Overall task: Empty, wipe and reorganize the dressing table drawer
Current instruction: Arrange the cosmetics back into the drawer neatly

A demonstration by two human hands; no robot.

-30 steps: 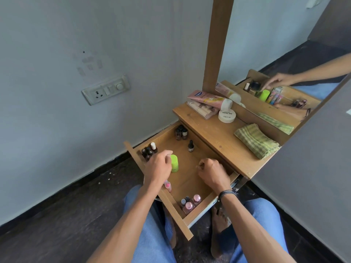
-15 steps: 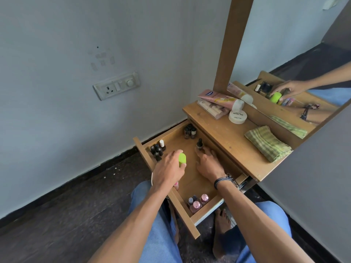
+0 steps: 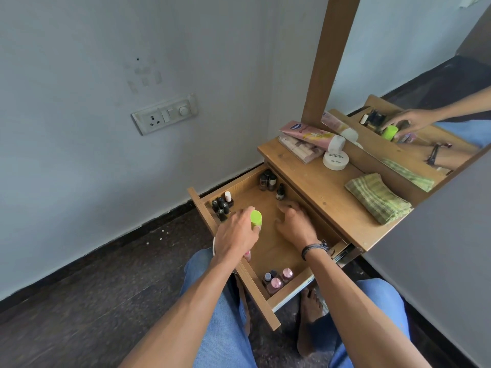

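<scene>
Wooden bench (image 3: 318,187), open wooden drawer (image 3: 273,251) below: floor mostly bare, small glass bottles (image 3: 221,205) clustered in corners. Likely wiped, restocking underway. Folded green checked cloth (image 3: 377,197) idle at 3 o'clock. Left hand (image 3: 236,235) curled round lime-green-capped container (image 3: 255,217), drawer's 10 o'clock. Right hand (image 3: 295,224) blurred, grip unclear. Round white jar (image 3: 335,160) reads "NAIL POLISH".
</scene>
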